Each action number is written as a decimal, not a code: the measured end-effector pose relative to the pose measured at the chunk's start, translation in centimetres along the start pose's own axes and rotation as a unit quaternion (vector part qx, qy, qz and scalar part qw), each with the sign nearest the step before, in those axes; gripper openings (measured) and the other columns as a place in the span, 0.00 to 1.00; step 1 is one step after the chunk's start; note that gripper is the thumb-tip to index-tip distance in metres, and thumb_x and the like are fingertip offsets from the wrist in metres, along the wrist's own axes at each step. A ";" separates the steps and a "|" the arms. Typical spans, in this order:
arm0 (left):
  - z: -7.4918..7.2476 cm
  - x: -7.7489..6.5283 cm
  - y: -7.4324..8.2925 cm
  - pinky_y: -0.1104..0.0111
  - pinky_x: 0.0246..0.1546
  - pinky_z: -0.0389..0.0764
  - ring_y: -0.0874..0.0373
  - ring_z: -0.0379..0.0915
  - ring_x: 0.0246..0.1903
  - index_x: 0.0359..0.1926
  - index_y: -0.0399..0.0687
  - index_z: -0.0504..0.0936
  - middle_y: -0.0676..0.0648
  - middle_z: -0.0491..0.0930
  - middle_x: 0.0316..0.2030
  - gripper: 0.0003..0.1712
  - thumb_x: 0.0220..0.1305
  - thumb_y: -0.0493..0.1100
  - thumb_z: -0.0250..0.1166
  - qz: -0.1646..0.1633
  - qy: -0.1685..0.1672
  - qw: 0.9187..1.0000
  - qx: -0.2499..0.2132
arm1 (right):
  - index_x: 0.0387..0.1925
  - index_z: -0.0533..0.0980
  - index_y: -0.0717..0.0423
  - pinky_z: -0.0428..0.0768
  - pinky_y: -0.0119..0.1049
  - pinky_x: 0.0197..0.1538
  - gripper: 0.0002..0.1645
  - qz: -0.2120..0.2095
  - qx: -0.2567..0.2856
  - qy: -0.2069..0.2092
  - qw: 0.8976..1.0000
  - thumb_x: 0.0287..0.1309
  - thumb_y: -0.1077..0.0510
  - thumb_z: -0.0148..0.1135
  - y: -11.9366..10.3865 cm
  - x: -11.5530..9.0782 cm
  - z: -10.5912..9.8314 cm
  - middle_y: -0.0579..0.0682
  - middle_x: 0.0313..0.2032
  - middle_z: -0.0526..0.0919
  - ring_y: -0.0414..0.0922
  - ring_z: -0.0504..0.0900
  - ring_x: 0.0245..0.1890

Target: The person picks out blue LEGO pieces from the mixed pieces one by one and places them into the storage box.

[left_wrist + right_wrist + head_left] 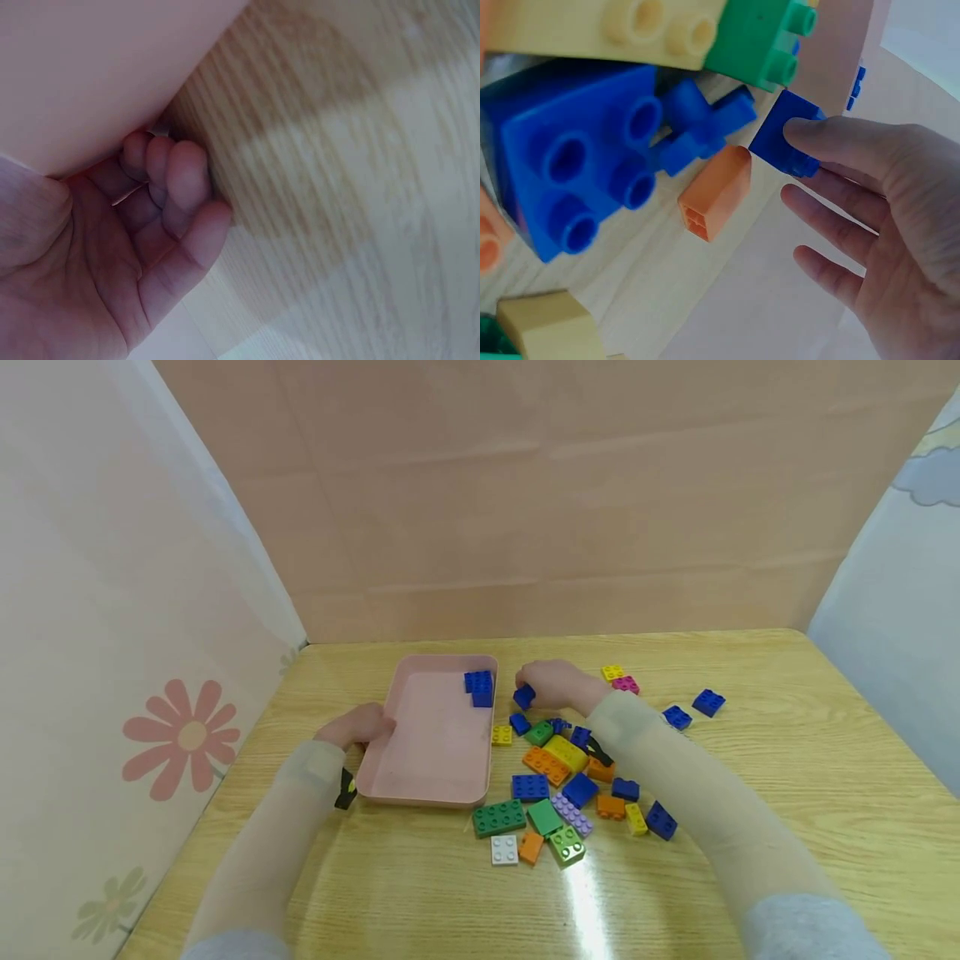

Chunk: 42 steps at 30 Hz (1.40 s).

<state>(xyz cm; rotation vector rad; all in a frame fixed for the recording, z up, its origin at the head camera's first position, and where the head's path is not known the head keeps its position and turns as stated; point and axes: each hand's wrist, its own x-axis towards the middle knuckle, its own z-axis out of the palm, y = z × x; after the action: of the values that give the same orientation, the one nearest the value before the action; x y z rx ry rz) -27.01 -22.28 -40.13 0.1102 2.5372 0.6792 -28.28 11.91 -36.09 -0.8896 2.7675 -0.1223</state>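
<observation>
Block (524, 697), blue, pinched in right hand (553, 683) near far-right corner of tray (438, 743); fingertip hold could slip. Left hand (363, 725) grips left edge.

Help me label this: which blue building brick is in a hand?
The blue brick pinched by the right hand, just right of the pink tray in the head view; other blue bricks sit in the tray or on the table.

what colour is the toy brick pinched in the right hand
Blue; the toy building brick shows best in the right wrist view.
</observation>
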 end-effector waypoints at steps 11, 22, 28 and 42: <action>-0.1 -0.2 -0.1 0.66 0.27 0.74 0.56 0.73 0.24 0.36 0.38 0.76 0.46 0.76 0.26 0.12 0.69 0.41 0.49 0.012 -0.003 1.000 0.003 | 0.54 0.76 0.60 0.76 0.45 0.52 0.22 -0.009 0.008 0.039 0.999 0.59 0.58 0.66 -0.2 0.3 -1.0 0.55 0.47 0.81 0.50 0.78 0.42; -0.4 -0.3 0.2 0.66 0.27 0.73 0.55 0.72 0.24 0.37 0.37 0.75 0.45 0.75 0.27 0.11 0.69 0.41 0.49 0.009 -0.004 1.000 0.010 | 0.57 0.73 0.62 0.76 0.46 0.53 0.25 0.005 0.015 0.061 0.998 0.61 0.55 0.64 -0.5 0.1 -2.1 0.56 0.51 0.79 0.51 0.79 0.45; -0.3 -0.3 0.3 0.67 0.26 0.72 0.56 0.71 0.24 0.37 0.38 0.73 0.45 0.74 0.28 0.11 0.70 0.42 0.49 0.006 -0.003 1.000 0.011 | 0.58 0.73 0.60 0.75 0.45 0.55 0.27 -0.010 0.002 0.067 0.998 0.61 0.52 0.65 -1.0 0.1 -2.2 0.56 0.54 0.78 0.51 0.79 0.48; -0.2 -0.3 0.2 0.67 0.26 0.73 0.56 0.72 0.25 0.38 0.37 0.74 0.45 0.75 0.28 0.11 0.70 0.41 0.49 -0.002 -0.004 1.000 0.005 | 0.61 0.71 0.59 0.77 0.43 0.51 0.30 -0.059 -0.026 0.070 0.995 0.61 0.50 0.64 -4.7 0.8 -1.7 0.55 0.57 0.76 0.49 0.81 0.44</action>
<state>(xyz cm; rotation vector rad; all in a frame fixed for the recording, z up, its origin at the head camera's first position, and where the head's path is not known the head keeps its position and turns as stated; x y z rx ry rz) -26.88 -22.22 -39.75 0.1121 2.5332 0.6636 -26.72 7.62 -33.90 -1.0985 2.8569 -0.1398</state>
